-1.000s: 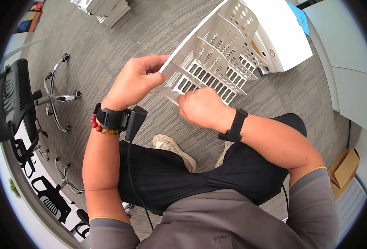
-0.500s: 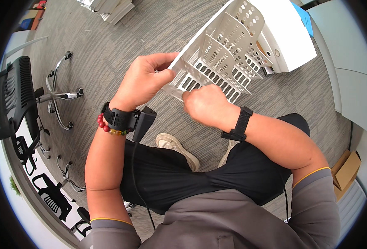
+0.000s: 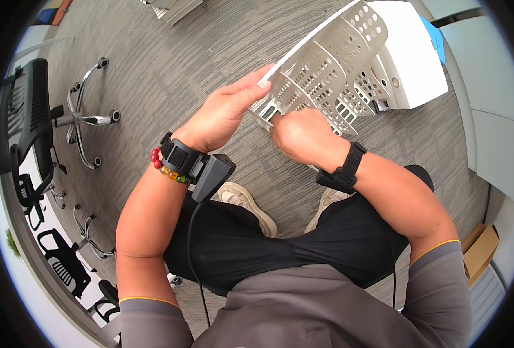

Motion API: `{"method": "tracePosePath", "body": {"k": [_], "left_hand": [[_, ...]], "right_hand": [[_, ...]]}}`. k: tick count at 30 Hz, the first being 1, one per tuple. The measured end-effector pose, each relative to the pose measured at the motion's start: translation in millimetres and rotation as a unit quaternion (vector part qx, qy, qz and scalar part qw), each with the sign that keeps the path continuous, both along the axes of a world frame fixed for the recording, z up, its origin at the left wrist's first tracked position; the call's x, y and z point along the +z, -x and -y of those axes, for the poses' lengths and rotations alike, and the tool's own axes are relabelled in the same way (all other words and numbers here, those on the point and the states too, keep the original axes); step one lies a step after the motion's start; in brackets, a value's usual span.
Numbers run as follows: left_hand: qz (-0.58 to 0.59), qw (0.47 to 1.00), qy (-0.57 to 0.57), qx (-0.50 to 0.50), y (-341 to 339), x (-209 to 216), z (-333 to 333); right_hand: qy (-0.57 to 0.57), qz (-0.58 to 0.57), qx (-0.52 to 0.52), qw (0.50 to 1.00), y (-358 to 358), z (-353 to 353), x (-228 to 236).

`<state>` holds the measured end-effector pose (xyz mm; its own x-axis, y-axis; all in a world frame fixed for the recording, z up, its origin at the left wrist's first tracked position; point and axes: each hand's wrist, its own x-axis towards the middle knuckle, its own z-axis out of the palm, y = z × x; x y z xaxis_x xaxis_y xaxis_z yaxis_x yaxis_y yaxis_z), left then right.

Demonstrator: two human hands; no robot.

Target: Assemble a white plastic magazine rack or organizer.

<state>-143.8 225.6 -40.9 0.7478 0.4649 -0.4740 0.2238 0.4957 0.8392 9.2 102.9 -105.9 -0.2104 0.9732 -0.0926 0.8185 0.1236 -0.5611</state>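
I sit with both hands raised over my knees, gripping a white perforated plastic rack (image 3: 332, 64) with several dividers. My left hand (image 3: 225, 110) clasps its near left edge, fingers laid flat along the rim. My right hand (image 3: 303, 136) is closed around the rack's lower end, just right of the left hand. The rack tilts up and away toward the upper right. A black wrist device and a bead bracelet sit on my left wrist; a black band is on my right wrist.
A white box-like unit (image 3: 413, 64) stands on the grey carpet behind the rack. Black office chairs (image 3: 30, 116) with a chrome wheeled base (image 3: 85, 116) stand at left. A cardboard box (image 3: 480, 252) lies at lower right, white cabinets (image 3: 489, 87) at right.
The rack has been turned and tilted, its dividers now facing me more side-on. Both hands rose slightly and came closer together on its near end.
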Motion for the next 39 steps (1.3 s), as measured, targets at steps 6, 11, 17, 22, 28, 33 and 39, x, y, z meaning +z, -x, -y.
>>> {"method": "tracePosePath", "body": {"k": [6,11,17,22,28,33,39], "left_hand": [[-0.029,0.999,-0.022,-0.033,-3,7,3],[-0.001,1.0,-0.021,-0.014,7,-7,7],[-0.022,0.998,-0.049,-0.036,21,-7,13],[-0.1,0.992,-0.011,-0.072,23,0,13],[-0.067,0.993,-0.048,-0.082,27,-7,15],[-0.051,0.991,0.042,-0.119,50,-45,7],[-0.046,0.981,0.054,-0.181,55,-45,-1]], "right_hand": [[0.018,0.004,-0.008,1.0,1,7,5],[0.013,0.002,-0.026,1.0,8,13,2],[0.016,0.0,-0.005,1.0,17,14,4],[0.027,0.0,-0.008,1.0,15,15,11],[0.044,0.012,0.0,0.999,20,19,16],[0.063,0.028,0.023,0.997,25,19,19],[0.059,0.005,0.022,0.998,31,20,13]]}}
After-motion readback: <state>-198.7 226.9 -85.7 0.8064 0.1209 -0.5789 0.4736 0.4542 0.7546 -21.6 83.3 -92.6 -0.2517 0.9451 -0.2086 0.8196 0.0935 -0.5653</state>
